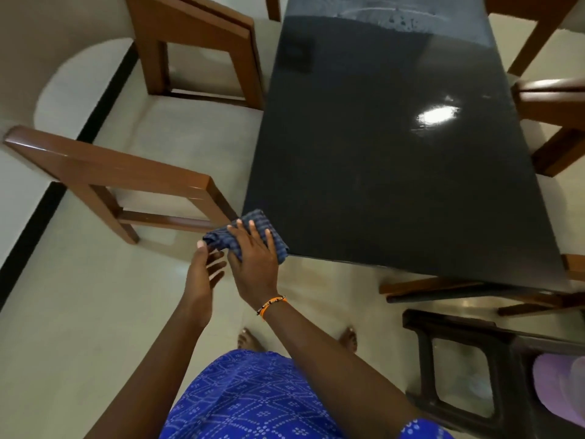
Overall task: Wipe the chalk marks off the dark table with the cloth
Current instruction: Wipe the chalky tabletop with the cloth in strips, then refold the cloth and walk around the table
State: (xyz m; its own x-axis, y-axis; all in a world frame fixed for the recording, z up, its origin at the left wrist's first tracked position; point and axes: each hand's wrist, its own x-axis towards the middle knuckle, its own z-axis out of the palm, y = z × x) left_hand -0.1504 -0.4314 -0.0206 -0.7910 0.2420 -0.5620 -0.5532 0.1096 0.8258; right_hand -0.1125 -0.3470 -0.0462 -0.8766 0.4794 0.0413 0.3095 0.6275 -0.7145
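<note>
Your right hand point(253, 258) lies flat on the folded blue checked cloth point(250, 236), fingers straight and spread, pressing it down at the near left corner of the dark worktop point(395, 172), where part of the cloth hangs just past the edge. Your left hand point(202, 270) is held just beside that corner, off the worktop, palm turned inward with the fingers relaxed and apart; its thumb tip reaches the loose fold of cloth, and whether it actually touches cannot be told for sure. It looks placed to catch whatever you sweep off the edge, though that is only a reading of the pose. As for progress, the near and middle stretch of the worktop reads as clean: dark, glossy, with a bright lamp reflection point(438, 115) on the right and no pale marks that you can make out. What remains is at the far end, where a greyish, hazy band with curved streaks point(395, 17) runs across the width; this is most likely chalk residue or smeared dust, though glare could account for some of it. Judging from this, you are well past halfway, finishing a pass at the near corner, and the far strip needs attention next. You will have to lean or step round the wooden chairs point(193, 42) to reach it.
</note>
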